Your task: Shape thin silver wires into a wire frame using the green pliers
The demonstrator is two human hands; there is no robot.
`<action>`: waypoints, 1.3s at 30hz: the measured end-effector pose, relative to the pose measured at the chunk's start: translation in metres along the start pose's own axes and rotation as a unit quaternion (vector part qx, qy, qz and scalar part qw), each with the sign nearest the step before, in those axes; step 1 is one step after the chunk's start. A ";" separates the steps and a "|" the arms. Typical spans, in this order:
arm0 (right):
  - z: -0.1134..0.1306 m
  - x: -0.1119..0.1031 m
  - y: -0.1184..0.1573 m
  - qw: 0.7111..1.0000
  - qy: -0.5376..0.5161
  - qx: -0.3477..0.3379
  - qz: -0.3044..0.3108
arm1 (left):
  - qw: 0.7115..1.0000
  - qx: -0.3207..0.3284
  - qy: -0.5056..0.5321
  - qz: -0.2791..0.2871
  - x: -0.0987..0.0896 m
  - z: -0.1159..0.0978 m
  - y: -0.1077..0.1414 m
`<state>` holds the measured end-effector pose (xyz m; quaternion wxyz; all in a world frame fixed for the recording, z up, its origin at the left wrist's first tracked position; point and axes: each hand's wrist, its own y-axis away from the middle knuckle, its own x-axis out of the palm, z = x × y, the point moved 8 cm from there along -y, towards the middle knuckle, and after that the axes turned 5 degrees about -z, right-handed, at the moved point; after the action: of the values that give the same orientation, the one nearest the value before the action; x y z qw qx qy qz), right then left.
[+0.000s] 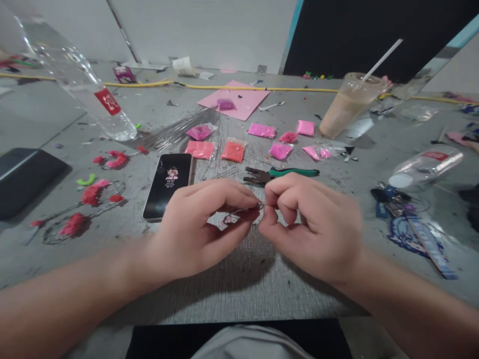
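Observation:
Above the near part of the grey table, my left hand [198,227] and my right hand [318,224] meet almost fingertip to fingertip. Pinched in the left fingers is a small piece of bent metal wire [228,219]; a loop of it shows beneath those fingers. The right thumb and index finger are pressed together at the wire's end, and whatever is between them is hidden. Just beyond the hands lie green-handled pliers [294,173]. A phone [168,187] rests beside my left hand, its screen lit.
Pink and red clay packets [234,150] lie past the pliers, near a bundle of wires [179,130]. Red clay-and-wire pieces [92,194] are at left. A tall bottle [93,99], an iced drink [348,104], a lying bottle [428,164] and keychains [411,234] flank the space.

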<state>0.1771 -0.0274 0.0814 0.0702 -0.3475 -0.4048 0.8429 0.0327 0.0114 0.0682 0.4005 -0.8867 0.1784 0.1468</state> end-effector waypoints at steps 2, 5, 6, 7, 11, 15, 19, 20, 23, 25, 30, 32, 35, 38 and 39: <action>0.005 -0.003 0.001 0.999 0.021 -0.028 -0.006 | 0.999 0.005 0.033 0.002 0.003 -0.001 0.002; 0.015 -0.007 0.002 0.995 0.058 -0.083 -0.005 | 0.996 -0.012 0.084 0.008 0.006 -0.002 0.004; 0.017 -0.007 0.002 0.993 0.065 -0.100 -0.002 | 0.995 -0.018 0.097 0.009 0.007 -0.003 0.004; 0.019 -0.006 0.003 0.992 0.066 -0.108 0.002 | 0.994 -0.018 0.103 0.008 0.006 -0.004 0.004; 0.002 -0.011 0.002 0.998 -0.010 -0.032 -0.060 | 0.999 -0.004 0.051 -0.002 0.001 -0.005 0.002; -0.031 -0.001 0.000 0.995 -0.083 0.049 -0.021 | 0.998 -0.032 0.044 -0.028 -0.001 0.010 0.001; -0.062 0.013 0.001 0.989 0.057 0.037 0.134 | 0.969 -0.200 0.128 -0.061 0.007 0.051 0.006; -0.073 0.015 0.004 0.977 0.118 0.038 0.173 | 0.957 -0.239 0.155 -0.059 0.011 0.061 0.008; -0.110 0.012 0.013 0.930 0.248 0.086 0.256 | 0.929 -0.309 0.202 -0.035 0.021 0.080 0.012; -0.124 0.012 0.017 0.911 0.253 0.097 0.311 | 0.928 -0.315 0.194 -0.047 0.017 0.086 0.011; -0.133 0.017 0.013 0.899 0.197 0.112 0.376 | 0.928 -0.313 0.175 -0.098 0.006 0.092 0.010; -0.132 0.018 0.008 0.910 0.190 0.118 0.348 | 0.921 -0.318 0.188 -0.122 0.002 0.094 0.010; -0.132 0.016 0.003 0.930 0.211 0.121 0.276 | 0.915 -0.326 0.188 -0.144 -0.004 0.099 0.011; -0.131 0.018 0.004 0.932 0.232 0.095 0.262 | 0.927 -0.306 0.148 -0.161 -0.013 0.101 0.009; -0.131 0.020 0.005 0.928 0.244 0.081 0.271 | 0.932 -0.293 0.135 -0.164 -0.015 0.100 0.008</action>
<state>0.2471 0.0598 0.0109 -0.0360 -0.6318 -0.1958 0.7491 0.0040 0.0858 0.0049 0.1136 -0.9930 0.0318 0.0038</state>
